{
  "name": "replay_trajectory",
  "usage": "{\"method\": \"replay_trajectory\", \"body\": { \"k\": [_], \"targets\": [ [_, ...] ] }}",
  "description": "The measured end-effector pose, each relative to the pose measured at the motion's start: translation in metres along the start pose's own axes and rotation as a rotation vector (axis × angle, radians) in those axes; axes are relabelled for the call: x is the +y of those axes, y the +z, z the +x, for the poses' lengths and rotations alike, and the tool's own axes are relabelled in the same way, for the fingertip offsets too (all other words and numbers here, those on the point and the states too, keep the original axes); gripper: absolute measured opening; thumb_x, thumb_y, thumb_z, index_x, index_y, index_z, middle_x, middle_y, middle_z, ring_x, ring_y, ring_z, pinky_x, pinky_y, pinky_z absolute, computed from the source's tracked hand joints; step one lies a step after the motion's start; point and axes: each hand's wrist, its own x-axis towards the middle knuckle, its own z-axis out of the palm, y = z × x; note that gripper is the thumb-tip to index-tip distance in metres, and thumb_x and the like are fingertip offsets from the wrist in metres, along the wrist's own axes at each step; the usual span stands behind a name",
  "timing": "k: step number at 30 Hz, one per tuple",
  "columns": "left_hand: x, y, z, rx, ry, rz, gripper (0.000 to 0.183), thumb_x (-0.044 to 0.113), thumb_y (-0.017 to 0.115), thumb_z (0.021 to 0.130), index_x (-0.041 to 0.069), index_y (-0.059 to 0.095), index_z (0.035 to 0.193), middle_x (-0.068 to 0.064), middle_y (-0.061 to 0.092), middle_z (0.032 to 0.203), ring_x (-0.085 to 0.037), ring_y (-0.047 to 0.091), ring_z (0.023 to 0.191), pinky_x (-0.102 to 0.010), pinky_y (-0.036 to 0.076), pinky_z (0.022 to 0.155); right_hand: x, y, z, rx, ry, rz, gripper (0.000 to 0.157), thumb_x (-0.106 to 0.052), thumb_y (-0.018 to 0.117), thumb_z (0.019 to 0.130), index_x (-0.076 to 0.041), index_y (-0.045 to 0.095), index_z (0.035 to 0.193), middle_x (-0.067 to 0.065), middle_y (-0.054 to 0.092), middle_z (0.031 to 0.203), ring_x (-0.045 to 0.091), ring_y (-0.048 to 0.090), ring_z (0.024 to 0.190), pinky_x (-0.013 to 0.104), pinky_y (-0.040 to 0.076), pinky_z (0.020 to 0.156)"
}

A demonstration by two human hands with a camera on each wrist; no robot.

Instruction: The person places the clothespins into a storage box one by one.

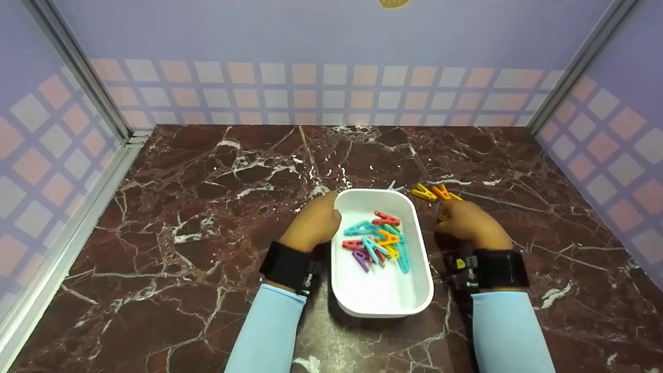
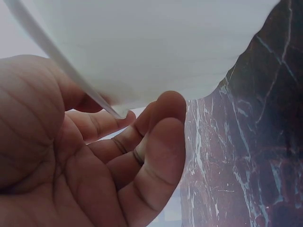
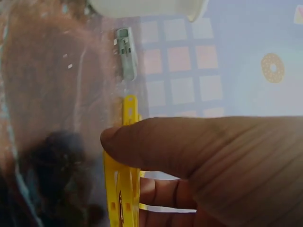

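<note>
My left hand grips the left rim of a white plastic tub, thumb over the edge and fingers curled along the outer wall, as the left wrist view shows. Inside the tub lies a loose heap of clothespins in turquoise, red, orange, yellow and purple, such as a purple clothespin. To the right of the tub, my right hand pinches a yellow clothespin with the thumb across it; the other fingers are partly hidden. Just beyond that hand lie another yellow clothespin and an orange clothespin.
A grey clothespin lies behind the tub's far edge, mostly hidden in the head view. The dark marbled tabletop ends at a checked back wall, with side panels at left and right.
</note>
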Motion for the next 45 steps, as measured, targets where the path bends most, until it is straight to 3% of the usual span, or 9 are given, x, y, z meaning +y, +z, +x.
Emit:
{"method": "replay_trajectory", "body": {
  "k": [9, 16, 21, 30, 37, 42, 45],
  "targets": [
    [0.0, 0.0, -0.001, 0.006, 0.006, 0.011, 0.05, 0.006, 0.044, 0.097, -0.007, 0.04, 0.145, -0.025, 0.054, 0.137, -0.037, 0.049, 0.129, -0.043, 0.035, 0.111, -0.023, -0.008, -0.007, 0.046, -0.064, 0.053, 0.009, -0.01, 0.066, 0.082, -0.005, 0.06, 0.088, 0.003, 0.056, 0.073, 0.019, 0.05, 0.061, 0.033, 0.041, 0.054],
    [0.001, 0.0, -0.001, 0.003, -0.002, 0.011, 0.05, 0.006, 0.044, 0.097, -0.007, 0.041, 0.145, -0.025, 0.054, 0.136, -0.036, 0.05, 0.128, -0.043, 0.035, 0.111, -0.051, -0.01, -0.012, 0.12, -0.166, -0.037, 0.011, -0.009, 0.066, 0.081, -0.002, 0.061, 0.089, 0.002, 0.05, 0.068, 0.02, 0.047, 0.06, 0.033, 0.038, 0.056],
    [0.001, 0.001, 0.0, 0.003, -0.004, 0.018, 0.05, 0.006, 0.043, 0.096, -0.006, 0.042, 0.145, -0.025, 0.055, 0.135, -0.036, 0.05, 0.128, -0.043, 0.036, 0.111, -0.066, -0.014, -0.02, 0.119, -0.166, -0.07, 0.011, -0.008, 0.065, 0.082, -0.001, 0.059, 0.088, 0.003, 0.042, 0.068, 0.02, 0.042, 0.059, 0.034, 0.033, 0.055],
    [0.001, -0.001, -0.002, 0.001, -0.01, 0.017, 0.049, 0.008, 0.043, 0.097, -0.004, 0.041, 0.145, -0.025, 0.058, 0.132, -0.037, 0.054, 0.124, -0.044, 0.039, 0.108, -0.079, -0.02, -0.029, 0.162, -0.173, -0.083, 0.02, -0.013, 0.067, 0.087, 0.001, 0.06, 0.099, 0.011, 0.054, 0.087, 0.026, 0.049, 0.075, 0.039, 0.04, 0.065],
    [0.001, -0.001, -0.003, 0.024, -0.005, 0.008, 0.041, 0.006, 0.045, 0.096, -0.005, 0.049, 0.134, -0.025, 0.064, 0.116, -0.037, 0.061, 0.111, -0.046, 0.045, 0.1, -0.094, -0.017, -0.032, 0.146, -0.179, -0.114, 0.026, -0.016, 0.068, 0.088, 0.0, 0.062, 0.107, 0.01, 0.057, 0.088, 0.028, 0.05, 0.08, 0.045, 0.043, 0.077],
    [0.001, 0.001, -0.001, 0.029, -0.008, 0.009, 0.041, 0.005, 0.044, 0.095, -0.006, 0.048, 0.135, -0.026, 0.063, 0.117, -0.038, 0.06, 0.112, -0.045, 0.045, 0.1, -0.101, -0.016, -0.035, 0.132, -0.201, -0.14, 0.024, -0.019, 0.069, 0.089, -0.002, 0.06, 0.104, 0.009, 0.056, 0.085, 0.026, 0.05, 0.076, 0.043, 0.046, 0.076],
    [0.001, 0.001, -0.001, 0.026, -0.011, 0.005, 0.04, 0.005, 0.045, 0.095, -0.006, 0.05, 0.133, -0.025, 0.063, 0.117, -0.037, 0.06, 0.112, -0.045, 0.045, 0.1, -0.104, -0.017, -0.037, 0.129, -0.211, -0.14, 0.025, -0.018, 0.069, 0.089, -0.001, 0.06, 0.104, 0.008, 0.056, 0.084, 0.025, 0.05, 0.074, 0.04, 0.044, 0.067]
  ]
}}
